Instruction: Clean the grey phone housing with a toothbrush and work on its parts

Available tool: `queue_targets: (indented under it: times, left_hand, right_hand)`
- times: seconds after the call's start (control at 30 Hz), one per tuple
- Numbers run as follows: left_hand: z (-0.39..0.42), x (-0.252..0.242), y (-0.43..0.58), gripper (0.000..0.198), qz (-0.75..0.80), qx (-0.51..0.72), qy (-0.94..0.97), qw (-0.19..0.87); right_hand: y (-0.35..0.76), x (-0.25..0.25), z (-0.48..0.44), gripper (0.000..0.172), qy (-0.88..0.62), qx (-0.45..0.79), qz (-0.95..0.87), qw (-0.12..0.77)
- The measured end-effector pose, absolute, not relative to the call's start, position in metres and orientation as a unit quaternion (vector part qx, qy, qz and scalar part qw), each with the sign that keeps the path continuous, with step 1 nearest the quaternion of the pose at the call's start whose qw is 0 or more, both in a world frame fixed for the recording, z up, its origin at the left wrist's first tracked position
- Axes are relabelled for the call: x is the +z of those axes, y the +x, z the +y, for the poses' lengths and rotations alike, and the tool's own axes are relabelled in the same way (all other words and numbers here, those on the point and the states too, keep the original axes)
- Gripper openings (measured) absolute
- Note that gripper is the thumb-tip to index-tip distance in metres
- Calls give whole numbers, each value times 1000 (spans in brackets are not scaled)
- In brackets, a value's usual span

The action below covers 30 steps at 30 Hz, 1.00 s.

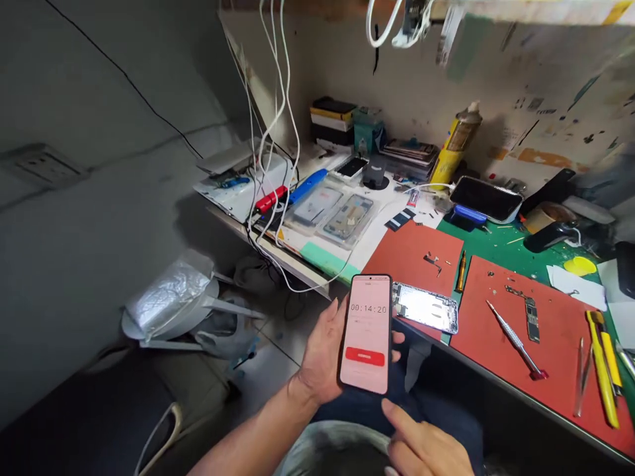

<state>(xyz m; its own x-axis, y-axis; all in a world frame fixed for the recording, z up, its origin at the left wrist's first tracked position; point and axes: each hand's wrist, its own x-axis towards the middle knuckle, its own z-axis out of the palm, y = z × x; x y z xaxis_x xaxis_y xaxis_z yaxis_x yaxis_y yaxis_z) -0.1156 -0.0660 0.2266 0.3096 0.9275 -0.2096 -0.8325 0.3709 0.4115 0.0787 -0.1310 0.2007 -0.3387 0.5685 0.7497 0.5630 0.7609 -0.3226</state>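
Note:
My left hand [322, 357] is wrapped round a smartphone [366, 337], held upright over my lap with its screen towards me. The screen is pink, with a timer reading 00:14:20 and a red button below it. Just under the phone's lower right corner is my right hand [426, 446], its index finger stretched towards the phone and the others partly curled. It holds nothing and appears apart from the phone. An opened phone body [425, 308] lies at the bench edge, right behind the held phone.
On the red mats [501, 330] lie a screwdriver [516, 340], a circuit board [532, 319], tweezers [581, 377] and yellow-handled tools [601, 370]. White cables [285, 99] hang at the bench's left end. A yellow spray can [455, 145] stands at the back. A plastic chair [178, 304] is at left.

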Motion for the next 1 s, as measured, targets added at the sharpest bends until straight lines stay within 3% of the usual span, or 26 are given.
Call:
queue_targets:
  times: [0.17,0.33,0.6,1.0]
  left_hand:
    - [-60,220,-110,69,202,515,121,824]
    - [-58,212,-112,72,201,508,126,828]
    - [-52,212,-112,64,224,563,119,786]
    - [-49,210,-111,67,247,565,122,777]
  right_hand:
    - [69,211,-117,30,-262,30,-868,421]
    - [69,212,-112,18,-307,56,-863,397]
    - [58,207,-115,18,-381,44,-792,476]
    - [45,213,-111,11,-357,113,-825,422]
